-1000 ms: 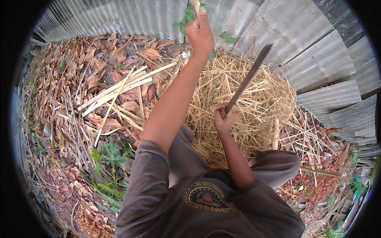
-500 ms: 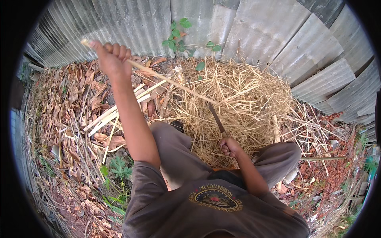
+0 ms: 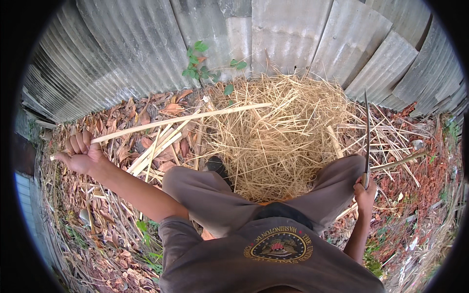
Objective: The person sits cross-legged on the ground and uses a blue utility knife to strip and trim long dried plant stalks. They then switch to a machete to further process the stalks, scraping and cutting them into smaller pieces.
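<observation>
My left hand (image 3: 82, 152) is stretched far out to the left, its fingers closed round one end of a long pale bamboo strip (image 3: 185, 118). The strip runs from there to the right, slightly bowed, and its far end lies over the shavings. At the right my right hand (image 3: 365, 194) grips the wooden handle of a long, narrow knife (image 3: 367, 139). The dark blade points away from me and is apart from the strip. Between and beyond my bent knees spreads a heap of straw-coloured shavings (image 3: 273, 151).
Several split strips (image 3: 159, 152) lie on dry leaves left of the heap. A stick (image 3: 399, 161) rests beyond my right knee. Corrugated metal sheets (image 3: 132, 49) wall off the far side, with a green plant (image 3: 198, 63) in front.
My left hand has swung lower and farther left, carrying the strip. My right hand has moved right with the knife, whose blade has come away from the strip. The view has shifted.
</observation>
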Demonstrator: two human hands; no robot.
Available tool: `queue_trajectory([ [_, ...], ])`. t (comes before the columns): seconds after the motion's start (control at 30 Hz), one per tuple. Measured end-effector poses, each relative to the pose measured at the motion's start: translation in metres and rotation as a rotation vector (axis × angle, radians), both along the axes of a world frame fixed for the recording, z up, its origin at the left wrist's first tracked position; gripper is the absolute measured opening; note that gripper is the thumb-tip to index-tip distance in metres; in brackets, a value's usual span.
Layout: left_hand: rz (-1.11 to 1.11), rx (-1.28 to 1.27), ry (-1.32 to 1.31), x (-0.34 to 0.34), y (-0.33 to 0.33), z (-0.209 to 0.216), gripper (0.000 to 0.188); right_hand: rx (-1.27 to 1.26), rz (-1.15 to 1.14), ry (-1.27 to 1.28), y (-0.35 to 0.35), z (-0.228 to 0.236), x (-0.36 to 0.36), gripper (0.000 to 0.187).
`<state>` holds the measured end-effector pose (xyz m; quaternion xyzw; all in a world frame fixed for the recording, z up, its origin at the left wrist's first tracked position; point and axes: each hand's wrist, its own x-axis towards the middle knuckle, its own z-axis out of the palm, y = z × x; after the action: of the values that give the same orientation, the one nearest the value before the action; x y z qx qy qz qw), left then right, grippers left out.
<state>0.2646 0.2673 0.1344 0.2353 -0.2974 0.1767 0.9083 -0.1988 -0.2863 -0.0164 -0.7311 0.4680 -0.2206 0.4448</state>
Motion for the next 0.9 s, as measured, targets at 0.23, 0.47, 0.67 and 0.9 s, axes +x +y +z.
queue_trajectory([
  [0.23, -0.046, 0.014, -0.071, -0.018, -0.015, 0.036, 0.06, -0.29, -0.227, 0.07, -0.047, -0.086, -0.078, 0.011],
  [0.47, 0.156, 0.132, 0.26, -0.046, -0.224, 0.076, 0.057, -0.194, -0.311, 0.658, -0.036, -0.243, -0.21, 0.031],
  [0.67, -0.105, 0.373, 0.234, -0.032, -0.369, 0.095, 0.06, 0.15, -0.545, 0.453, -0.016, -0.296, -0.215, 0.039],
  [0.9, 0.012, 0.587, 0.253, 0.003, -0.466, 0.092, 0.07, -0.027, -0.38, 0.78, 0.008, -0.285, -0.271, 0.05],
])
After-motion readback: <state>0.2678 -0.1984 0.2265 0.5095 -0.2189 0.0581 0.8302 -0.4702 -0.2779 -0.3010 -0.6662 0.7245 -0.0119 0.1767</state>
